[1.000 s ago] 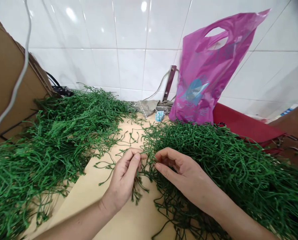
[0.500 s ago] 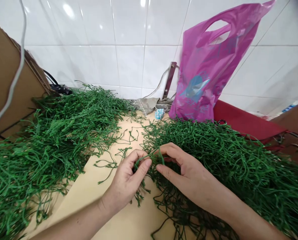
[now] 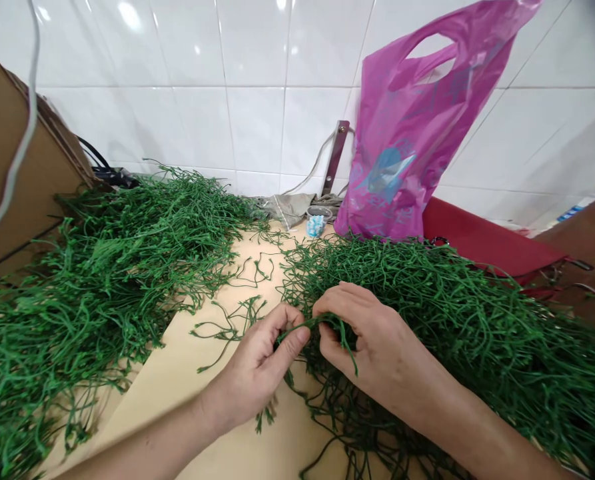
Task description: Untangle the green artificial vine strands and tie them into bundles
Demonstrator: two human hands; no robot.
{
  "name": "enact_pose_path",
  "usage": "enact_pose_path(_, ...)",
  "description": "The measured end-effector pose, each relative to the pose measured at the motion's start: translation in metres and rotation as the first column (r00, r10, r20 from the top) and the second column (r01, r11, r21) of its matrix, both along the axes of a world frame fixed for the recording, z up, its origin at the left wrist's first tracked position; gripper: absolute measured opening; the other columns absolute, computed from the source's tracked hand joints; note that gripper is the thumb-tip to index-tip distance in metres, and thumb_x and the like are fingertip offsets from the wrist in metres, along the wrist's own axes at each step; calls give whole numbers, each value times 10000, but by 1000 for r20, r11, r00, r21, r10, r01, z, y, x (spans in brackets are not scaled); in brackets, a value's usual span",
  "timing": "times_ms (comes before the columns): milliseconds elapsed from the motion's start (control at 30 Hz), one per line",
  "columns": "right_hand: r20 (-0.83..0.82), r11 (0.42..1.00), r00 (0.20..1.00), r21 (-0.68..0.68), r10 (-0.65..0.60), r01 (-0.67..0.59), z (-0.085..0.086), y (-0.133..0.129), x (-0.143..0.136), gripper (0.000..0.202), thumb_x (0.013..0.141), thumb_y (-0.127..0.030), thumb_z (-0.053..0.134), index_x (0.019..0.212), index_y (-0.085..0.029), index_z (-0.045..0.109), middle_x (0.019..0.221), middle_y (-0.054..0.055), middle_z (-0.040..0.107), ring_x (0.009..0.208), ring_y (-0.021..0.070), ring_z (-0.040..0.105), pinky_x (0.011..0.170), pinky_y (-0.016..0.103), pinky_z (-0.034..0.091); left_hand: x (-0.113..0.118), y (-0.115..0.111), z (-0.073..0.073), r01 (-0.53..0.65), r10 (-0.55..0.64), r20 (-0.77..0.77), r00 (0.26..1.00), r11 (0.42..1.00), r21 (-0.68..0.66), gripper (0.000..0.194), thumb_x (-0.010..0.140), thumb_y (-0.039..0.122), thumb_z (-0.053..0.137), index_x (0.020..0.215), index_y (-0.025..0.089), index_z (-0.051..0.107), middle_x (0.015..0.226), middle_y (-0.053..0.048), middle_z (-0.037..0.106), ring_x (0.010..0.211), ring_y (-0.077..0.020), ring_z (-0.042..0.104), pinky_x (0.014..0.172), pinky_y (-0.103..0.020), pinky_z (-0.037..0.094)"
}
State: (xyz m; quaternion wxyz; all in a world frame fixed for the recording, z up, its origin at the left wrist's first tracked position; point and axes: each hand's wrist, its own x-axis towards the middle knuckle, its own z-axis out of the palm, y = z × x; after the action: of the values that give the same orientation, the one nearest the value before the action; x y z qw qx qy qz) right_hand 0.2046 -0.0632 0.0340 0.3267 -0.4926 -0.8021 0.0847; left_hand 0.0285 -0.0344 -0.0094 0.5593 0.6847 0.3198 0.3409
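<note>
Thin green strands (image 3: 344, 333) with knotted ends run between my two hands at the middle of the view. My left hand (image 3: 262, 357) pinches them between thumb and forefinger, and some ends hang below its palm. Close beside it, my right hand (image 3: 370, 333) has its fingers curled round the same strands, with a few loose ends looping over its palm side. A large heap of similar strands (image 3: 427, 280) lies to the right, under and behind my right hand. Another heap (image 3: 142, 247) spreads over the left side.
A tan table surface (image 3: 177, 373) shows between the heaps. Behind stand a pink plastic bag (image 3: 402, 133), a small blue-and-white item (image 3: 316, 225) and a metal bracket (image 3: 336, 157). At right lies a red bag (image 3: 492, 237); a cardboard box (image 3: 22, 140) and white cable (image 3: 20, 147) are at left.
My right hand has closed more round the strands, and their ends now loop across its palm. My left hand has shifted slightly right. The view has moved a little.
</note>
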Motion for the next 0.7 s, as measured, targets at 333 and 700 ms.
enact_pose_path(333,14,999,999,-15,-47,47,22,1,29,278,901,-92,422,700,-222,563,741,21,583,690,154,576,606,278,442,-6,-8,5,36,-36,20,999,999,-1,261,994,424,463,846,211,491,766,17,407,732,-155,384,682,-283,338)
enact_pose_path(700,121,946,961,244,-248,214,26,-4,32,287,970,-201,485,1183,-228,676,1309,94,652,1230,254,602,1092,449,456,-1,8,-22,-67,165,304,938,949,-310,288,958,442,588,822,191,548,664,55,407,585,-94,327,573,-223,307)
